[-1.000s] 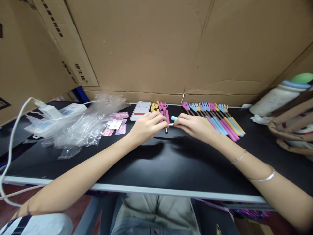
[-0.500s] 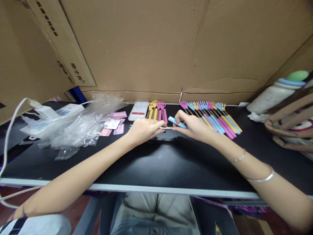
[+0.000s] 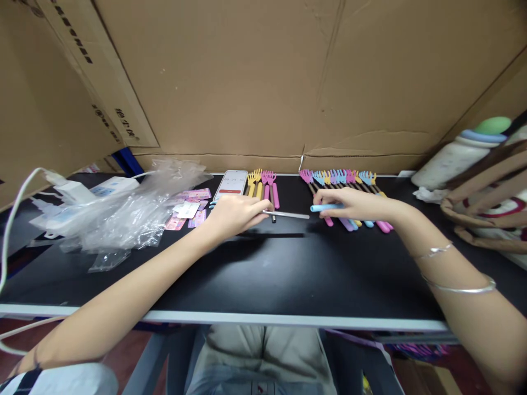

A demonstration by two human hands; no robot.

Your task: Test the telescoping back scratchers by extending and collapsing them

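Note:
My left hand (image 3: 234, 214) is closed round one end of a thin silver metal rod (image 3: 288, 215) that points right, just above the black tabletop (image 3: 263, 274). My right hand (image 3: 354, 204) is closed on a light blue handle sleeve (image 3: 325, 208), a short gap away from the rod's free tip. Behind my right hand lies a row of several small hand-shaped scratchers (image 3: 341, 181) with pink, blue, purple and yellow handles. A smaller group of yellow and pink ones (image 3: 263, 184) lies behind my left hand.
A phone (image 3: 231, 184) with a lit screen lies at the back. Crumpled clear plastic bags (image 3: 123, 211), small printed cards (image 3: 187, 211) and a white charger with cable (image 3: 69, 189) fill the left. Cardboard walls stand behind. A bottle (image 3: 457, 156) and a bag (image 3: 486, 203) sit at right.
The blue sleeve has come off the metal rod: my right hand moved right with it, while my left hand kept the rod, whose bare length now shows.

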